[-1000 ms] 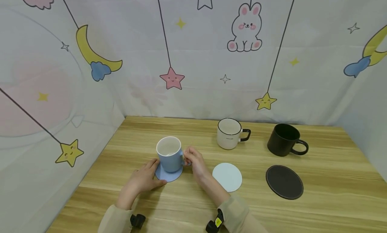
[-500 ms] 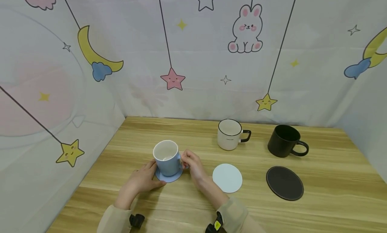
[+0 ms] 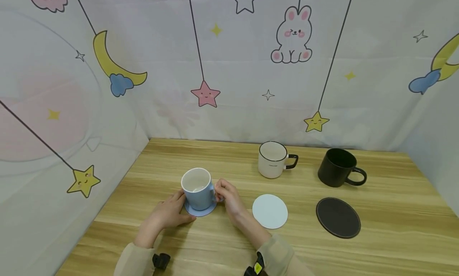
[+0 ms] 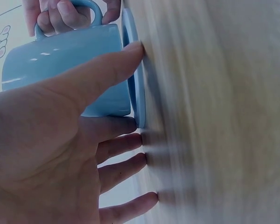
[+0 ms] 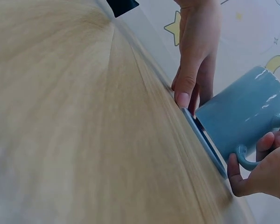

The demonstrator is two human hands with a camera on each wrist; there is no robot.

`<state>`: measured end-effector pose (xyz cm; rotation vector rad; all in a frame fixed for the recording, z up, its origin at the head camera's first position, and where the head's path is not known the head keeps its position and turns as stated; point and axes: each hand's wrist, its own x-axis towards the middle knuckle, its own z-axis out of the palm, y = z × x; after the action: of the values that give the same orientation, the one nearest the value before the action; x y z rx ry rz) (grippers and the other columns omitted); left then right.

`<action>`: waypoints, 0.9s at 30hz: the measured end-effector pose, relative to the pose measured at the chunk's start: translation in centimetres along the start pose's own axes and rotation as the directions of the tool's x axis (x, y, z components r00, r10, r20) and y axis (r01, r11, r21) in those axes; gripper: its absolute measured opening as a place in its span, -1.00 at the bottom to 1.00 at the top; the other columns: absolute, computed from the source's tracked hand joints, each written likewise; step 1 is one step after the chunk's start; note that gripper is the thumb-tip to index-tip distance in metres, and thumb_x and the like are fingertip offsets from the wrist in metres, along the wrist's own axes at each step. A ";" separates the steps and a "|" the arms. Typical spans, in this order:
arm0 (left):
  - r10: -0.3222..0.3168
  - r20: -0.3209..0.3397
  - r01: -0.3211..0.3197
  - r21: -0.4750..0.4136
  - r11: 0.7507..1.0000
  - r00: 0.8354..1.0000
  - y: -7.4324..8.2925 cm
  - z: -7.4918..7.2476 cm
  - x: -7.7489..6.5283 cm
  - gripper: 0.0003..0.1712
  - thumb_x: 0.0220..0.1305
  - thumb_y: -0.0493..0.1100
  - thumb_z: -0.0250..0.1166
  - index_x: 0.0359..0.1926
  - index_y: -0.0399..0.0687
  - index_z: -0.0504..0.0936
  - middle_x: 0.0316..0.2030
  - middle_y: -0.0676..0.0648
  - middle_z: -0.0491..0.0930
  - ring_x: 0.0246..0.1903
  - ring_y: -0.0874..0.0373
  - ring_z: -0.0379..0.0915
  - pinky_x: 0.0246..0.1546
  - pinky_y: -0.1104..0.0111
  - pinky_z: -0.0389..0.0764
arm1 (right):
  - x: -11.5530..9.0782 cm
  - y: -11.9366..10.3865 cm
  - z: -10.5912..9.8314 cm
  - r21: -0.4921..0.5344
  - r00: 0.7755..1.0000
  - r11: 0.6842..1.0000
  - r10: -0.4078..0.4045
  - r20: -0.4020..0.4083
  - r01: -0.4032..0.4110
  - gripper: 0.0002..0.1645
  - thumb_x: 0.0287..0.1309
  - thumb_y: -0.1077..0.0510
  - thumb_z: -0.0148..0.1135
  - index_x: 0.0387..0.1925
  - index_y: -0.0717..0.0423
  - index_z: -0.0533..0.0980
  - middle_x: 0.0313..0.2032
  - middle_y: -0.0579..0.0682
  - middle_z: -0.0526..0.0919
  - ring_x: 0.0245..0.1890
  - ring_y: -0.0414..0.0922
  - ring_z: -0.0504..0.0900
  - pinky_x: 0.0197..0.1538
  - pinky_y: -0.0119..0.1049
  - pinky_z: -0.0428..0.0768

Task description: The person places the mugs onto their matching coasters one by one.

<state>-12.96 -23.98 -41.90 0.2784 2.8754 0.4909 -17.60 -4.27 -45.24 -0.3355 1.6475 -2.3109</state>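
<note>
A light-blue mug (image 3: 198,191) is right above a blue coaster (image 3: 201,213), with a thin gap between base and coaster in the right wrist view. My right hand (image 3: 230,197) grips the mug by its handle (image 5: 245,158), fingers curled round it. My left hand (image 3: 168,212) lies at the coaster's left side, fingers fairly straight. In the left wrist view its thumb (image 4: 112,65) and forefinger touch the coaster's edge, while the other fingertips reach the table. The mug's inside is white, and its far side is hidden.
A white mug (image 3: 271,164) with a black handle stands at the back, behind a white coaster (image 3: 270,211). Further right are a black mug (image 3: 336,168) and a black coaster (image 3: 338,218). A printed cloth (image 3: 236,61) hangs behind the wooden table (image 3: 201,254).
The blue mug has come down and slightly to the left over the blue coaster, with my right hand on its handle. My left hand has stayed by the coaster.
</note>
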 end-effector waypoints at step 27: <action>-0.001 0.013 0.001 0.001 1.000 1.000 0.2 -0.2 -0.2 0.01 0.08 0.13 0.39 0.36 -0.42 0.22 0.36 -0.40 0.19 0.32 -0.40 0.15 0.09 -0.38 0.25 | 0.0 0.2 -0.6 -0.091 0.998 0.996 0.022 0.067 -0.016 -0.69 0.31 0.22 -0.04 -0.59 -0.01 0.27 -0.64 -0.17 0.25 -0.52 -0.24 0.36 -0.28 -0.41 0.37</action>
<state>-12.83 -23.92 -41.65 0.2789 2.8629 0.4851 -17.78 -3.76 -45.61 -0.4112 1.7182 -2.1909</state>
